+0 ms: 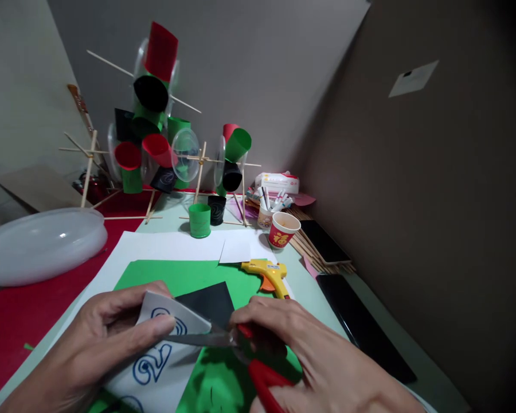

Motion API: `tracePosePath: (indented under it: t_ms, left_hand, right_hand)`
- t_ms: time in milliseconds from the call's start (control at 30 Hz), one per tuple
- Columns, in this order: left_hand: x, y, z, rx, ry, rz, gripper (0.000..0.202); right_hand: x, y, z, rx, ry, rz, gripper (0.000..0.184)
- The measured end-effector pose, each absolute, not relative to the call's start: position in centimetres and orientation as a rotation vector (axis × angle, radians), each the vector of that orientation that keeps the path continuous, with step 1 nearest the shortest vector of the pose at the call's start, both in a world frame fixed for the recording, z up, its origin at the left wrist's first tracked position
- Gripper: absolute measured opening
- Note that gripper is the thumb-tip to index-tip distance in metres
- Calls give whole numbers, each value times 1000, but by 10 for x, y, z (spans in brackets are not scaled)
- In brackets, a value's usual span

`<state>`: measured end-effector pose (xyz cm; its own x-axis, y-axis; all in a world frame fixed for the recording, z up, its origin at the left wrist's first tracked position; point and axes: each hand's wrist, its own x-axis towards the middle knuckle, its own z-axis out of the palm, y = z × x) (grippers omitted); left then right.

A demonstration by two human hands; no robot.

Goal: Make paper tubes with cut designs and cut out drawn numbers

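Note:
My left hand pinches a white sheet printed with blue outlined digits, bending its top edge up. My right hand grips red-handled scissors, whose grey blades cut into that sheet's edge near my left thumb. Under both lie a green paper sheet and a black paper piece on top of it.
A yellow glue gun lies just beyond my right hand. Farther back stand a red paper cup, a green cup, a pen cup and a stick-and-cup structure. White plastic lid at left; dark phones at right.

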<state>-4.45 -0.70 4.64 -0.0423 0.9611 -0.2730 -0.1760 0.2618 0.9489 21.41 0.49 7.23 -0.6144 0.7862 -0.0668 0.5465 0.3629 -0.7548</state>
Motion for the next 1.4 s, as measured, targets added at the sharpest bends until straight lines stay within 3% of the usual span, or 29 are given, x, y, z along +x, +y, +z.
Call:
tracePosePath:
  t_ms: [267,433,600,733,1033,1167,1400]
  left_hand:
    - [-54,-5,23,1018,1457,1191,38]
    - [-59,-6,24,1099,1467,1112,37]
    - [-60,-6,25,1108,1456,1079,37]
    - [-60,-3,26,1203,1398,1063,37]
    - [-54,-7,31,1109,1411,1133,37]
    - [-51,-7,37,973,1324,1124,35]
    - [-46,-7,41,866,1294,1154,34]
  right_hand:
    - [219,4,63,-1101,-2363,979,51]
    - [217,2,67,-1089,-2372,937,33]
    - [215,1,68,-1130,-2340,972,37]
    - [214,3,69,-1139,-2321,1022,29]
    - [218,0,67,-1207,-2274,1086,47]
    - [215,2,70,-1232,-2280,1078,39]
    - [217,2,66,-1302,-2283,1151,46]
